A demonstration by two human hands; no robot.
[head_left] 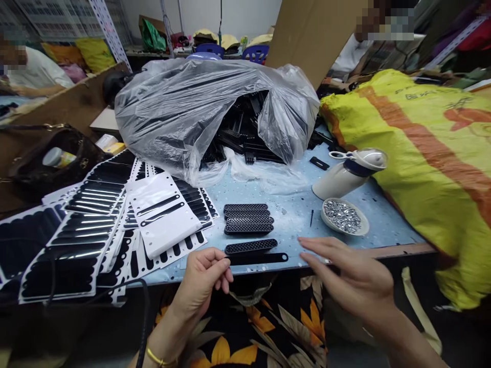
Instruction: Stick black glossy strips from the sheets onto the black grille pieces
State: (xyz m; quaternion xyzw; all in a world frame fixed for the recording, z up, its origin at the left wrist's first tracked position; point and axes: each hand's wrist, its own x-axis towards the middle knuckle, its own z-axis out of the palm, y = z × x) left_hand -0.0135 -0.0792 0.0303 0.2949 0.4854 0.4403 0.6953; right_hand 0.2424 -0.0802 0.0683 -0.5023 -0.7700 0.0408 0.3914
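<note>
My left hand pinches one end of a black adhesive strip with a hole at its far end, near the table's front edge. Right behind the strip lies a black oblong piece with a honeycomb top. Further back, several similar pieces sit in a row. My right hand is open in the air to the right of the strip, thumb and fingers apart, holding nothing. On the left, a white backing sheet with two black strips lies on sheets full of strips.
A large plastic bag of black parts stands at the back. To the right are a bowl of small metal pieces, a white bottle and a yellow sack. A dark handbag is at left. Other people sit beyond.
</note>
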